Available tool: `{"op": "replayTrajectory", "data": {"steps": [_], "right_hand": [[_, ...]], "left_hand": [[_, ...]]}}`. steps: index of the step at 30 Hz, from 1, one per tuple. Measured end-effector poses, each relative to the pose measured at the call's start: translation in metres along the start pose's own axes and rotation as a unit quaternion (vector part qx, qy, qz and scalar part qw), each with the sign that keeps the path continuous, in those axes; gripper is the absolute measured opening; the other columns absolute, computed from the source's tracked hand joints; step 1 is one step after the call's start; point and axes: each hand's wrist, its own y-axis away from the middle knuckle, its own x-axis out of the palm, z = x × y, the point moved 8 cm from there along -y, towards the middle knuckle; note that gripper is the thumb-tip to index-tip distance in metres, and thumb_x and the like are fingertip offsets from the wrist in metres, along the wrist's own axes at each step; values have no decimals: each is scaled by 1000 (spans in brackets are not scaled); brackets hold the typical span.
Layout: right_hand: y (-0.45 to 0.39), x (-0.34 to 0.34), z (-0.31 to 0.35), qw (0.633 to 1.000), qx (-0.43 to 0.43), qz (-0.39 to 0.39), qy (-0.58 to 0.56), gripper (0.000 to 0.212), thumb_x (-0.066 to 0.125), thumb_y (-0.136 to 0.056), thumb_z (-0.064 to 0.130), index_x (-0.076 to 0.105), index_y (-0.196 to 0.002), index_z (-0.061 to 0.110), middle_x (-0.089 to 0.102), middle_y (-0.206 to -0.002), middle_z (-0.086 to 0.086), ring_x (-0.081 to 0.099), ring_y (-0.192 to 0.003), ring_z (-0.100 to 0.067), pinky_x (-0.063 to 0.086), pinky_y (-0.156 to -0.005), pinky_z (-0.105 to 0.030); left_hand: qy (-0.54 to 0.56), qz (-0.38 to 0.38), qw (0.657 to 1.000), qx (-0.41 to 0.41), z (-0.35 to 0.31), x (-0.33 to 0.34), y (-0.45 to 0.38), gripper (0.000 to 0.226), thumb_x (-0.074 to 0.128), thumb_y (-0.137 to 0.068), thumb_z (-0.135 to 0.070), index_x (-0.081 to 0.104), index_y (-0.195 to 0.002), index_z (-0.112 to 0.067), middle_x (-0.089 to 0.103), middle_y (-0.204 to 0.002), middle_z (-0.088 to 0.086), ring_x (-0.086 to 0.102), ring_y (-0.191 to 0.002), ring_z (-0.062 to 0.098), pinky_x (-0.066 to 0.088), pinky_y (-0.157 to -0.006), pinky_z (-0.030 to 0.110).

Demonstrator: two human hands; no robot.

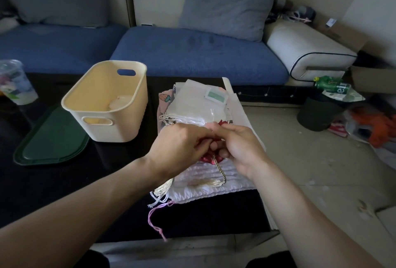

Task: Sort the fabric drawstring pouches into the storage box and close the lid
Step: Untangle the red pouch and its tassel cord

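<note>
Gripping a red pouch (211, 156), both hands; no writing legible.

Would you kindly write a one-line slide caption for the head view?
Both hands grip a red pouch over the pouch pile, beside the open cream box.

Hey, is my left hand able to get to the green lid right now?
Probably yes, once it lets go. The left hand is busy gripping the red pouch with the right hand; the green lid lies uncovered on the table beside the box.
</note>
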Motion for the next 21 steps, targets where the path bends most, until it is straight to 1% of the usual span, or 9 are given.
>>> {"op": "replayTrajectory", "data": {"steps": [3,5,7,8,11,14,16,18,21], "right_hand": [[-3,-6,3,999,11,-18,30,6,67,-94,15,70,-95,9,67,-64,-11,56,-48,-17,37,-44,-26],[-3,-8,4,998,20,-24,50,22,73,-83,10,63,-103,14,72,-75,-10,64,-60,-19,44,-51,-29],[-3,-10,9,997,5,-30,71,42,76,-68,14,57,-105,17,69,-89,-6,64,-77,-20,49,-68,-34],[-2,-11,13,996,-16,-30,84,39,75,-67,13,56,-101,18,64,-90,-2,61,-80,-17,47,-72,-32],[6,-6,33,984,-113,1,140,24,69,-79,0,53,-79,17,54,-70,12,50,-60,0,39,-60,-16],[16,3,46,965,-186,48,176,23,63,-83,-9,55,-75,11,51,-48,18,42,-41,0,31,-47,-10],[20,5,52,945,-238,41,220,19,64,-82,-7,58,-77,11,57,-56,15,49,-44,-3,34,-51,-12],[23,6,57,920,-294,17,258,17,67,-80,-2,62,-78,14,65,-73,8,63,-57,-9,43,-58,-17],[34,9,68,875,-387,-31,291,15,70,-78,-3,69,-77,13,69,-79,6,67,-72,-10,50,-66,-16]], "left_hand": [[40,79,995,-54,9,11,-1,17,63,-91,-25,79,-96,-24,73,-72,-9,66,-61,8,56,-59,30],[163,144,959,-183,24,24,2,14,66,-93,-19,79,-90,-14,70,-67,-4,61,-55,10,51,-58,26],[329,192,869,-316,32,37,11,27,63,-96,-16,72,-74,-4,49,-51,3,39,-41,15,32,-45,25],[398,211,818,-359,31,41,16,36,59,-98,-15,64,-63,-6,37,-47,2,28,-39,14,21,-43,25],[524,250,686,-440,28,52,25,45,47,-100,-18,27,-61,-21,18,-46,-5,11,-41,10,6,-47,28],[594,237,602,-478,26,55,28,36,42,-98,-16,26,-66,-23,18,-44,-8,4,-45,11,5,-47,27],[610,219,585,-487,27,55,27,35,41,-97,-14,35,-63,-20,18,-45,-8,3,-46,11,6,-47,26],[609,201,585,-496,29,55,26,35,42,-95,-13,35,-62,-20,17,-46,-8,3,-47,12,7,-45,24],[605,170,591,-506,34,54,24,39,44,-93,-13,36,-56,-20,15,-48,-7,3,-48,12,8,-44,24]]}}
